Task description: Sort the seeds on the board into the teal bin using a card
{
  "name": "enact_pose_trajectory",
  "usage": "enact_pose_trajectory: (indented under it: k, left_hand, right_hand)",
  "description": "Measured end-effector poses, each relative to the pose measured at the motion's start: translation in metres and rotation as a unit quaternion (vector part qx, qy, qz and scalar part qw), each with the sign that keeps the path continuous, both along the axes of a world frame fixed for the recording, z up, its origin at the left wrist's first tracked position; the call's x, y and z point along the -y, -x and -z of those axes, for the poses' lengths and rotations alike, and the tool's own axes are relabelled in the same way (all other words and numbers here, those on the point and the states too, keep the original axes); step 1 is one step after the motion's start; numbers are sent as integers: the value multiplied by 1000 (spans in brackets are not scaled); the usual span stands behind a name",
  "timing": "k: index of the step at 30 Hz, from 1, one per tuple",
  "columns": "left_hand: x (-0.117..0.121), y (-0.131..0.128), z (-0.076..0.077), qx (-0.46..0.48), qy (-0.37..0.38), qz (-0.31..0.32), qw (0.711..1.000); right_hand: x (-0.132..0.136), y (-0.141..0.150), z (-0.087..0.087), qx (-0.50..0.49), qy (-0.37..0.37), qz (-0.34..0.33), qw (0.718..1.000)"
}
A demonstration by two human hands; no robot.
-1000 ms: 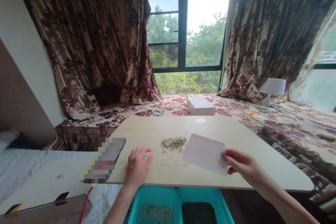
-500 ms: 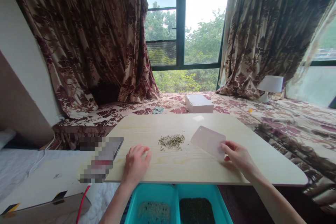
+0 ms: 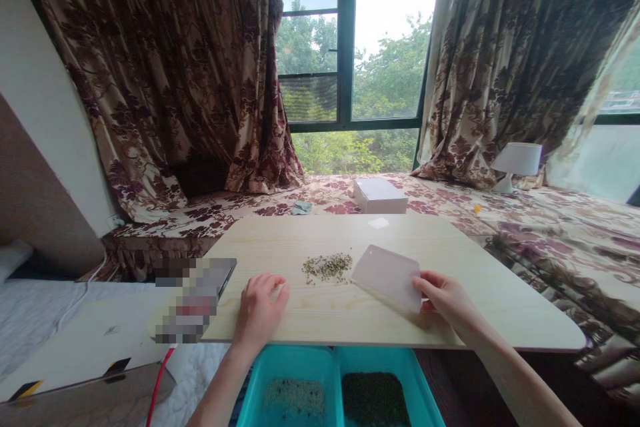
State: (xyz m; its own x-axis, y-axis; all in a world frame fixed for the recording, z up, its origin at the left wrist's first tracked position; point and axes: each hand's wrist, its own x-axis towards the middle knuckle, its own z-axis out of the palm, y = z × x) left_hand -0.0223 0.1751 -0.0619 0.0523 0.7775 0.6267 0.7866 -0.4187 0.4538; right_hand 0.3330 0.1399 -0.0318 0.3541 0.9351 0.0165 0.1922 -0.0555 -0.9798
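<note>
My right hand [image 3: 440,293] pinches the near right edge of a translucent white plastic scraper [image 3: 387,275]. The scraper is tilted, its far left edge close beside a small pile of green beans mixed with white grains [image 3: 327,268]. On the left part of the pale wooden table [image 3: 320,317] rests my left hand [image 3: 263,300], back up, fingers loosely curled and thumb apart, holding nothing. Below the table's near edge sits a turquoise two-part bin [image 3: 337,380]. White grains with dark specks [image 3: 295,398] lie in its left compartment, dark green beans [image 3: 375,397] in its right one.
A blurred-out phone-like device [image 3: 200,300] with a red cable [image 3: 157,383] lies at the table's left edge. Behind the table stand a white box [image 3: 381,197] and a lamp [image 3: 517,160], near a grey-green cloth [image 3: 301,207]. A white paper piece [image 3: 379,223] lies at the table's far side.
The scraper first moved right, away from the pile, then back left to the pile's side. My left hand has stayed in place on the table. The view has shifted slightly.
</note>
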Motion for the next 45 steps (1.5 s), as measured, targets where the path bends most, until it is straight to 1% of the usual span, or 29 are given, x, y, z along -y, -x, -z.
enact_pose_trajectory:
  k: [7, 19, 28, 33, 37, 40, 45]
  left_hand:
    - [0, 0, 0, -2, -4, 0, 1000]
    - [1, 0, -1, -1, -5, -1, 1000]
    - [0, 0, 0, -5, -12, -1, 1000]
    - [1, -1, -1, -6, -11, -4, 1000]
    - [1, -1, -1, -6, -8, -5, 1000]
    - [0, 0, -1, -6, -11, 1, 1000]
    - [-1, 0, 1, -5, -15, 0, 1000]
  right_hand:
    - [0, 1, -5, 10, 5, -3, 1000]
    - [-1, 9, -8, 40, 0, -18, 999]
    - [0, 7, -6, 27, 13, -29, 999]
    - [3, 12, -15, 22, 10, -16, 1000]
    - [6, 16, -21, 14, 9, -32, 999]
    - [4, 13, -17, 22, 9, -39, 999]
    - [1, 4, -7, 43, -13, -35, 998]
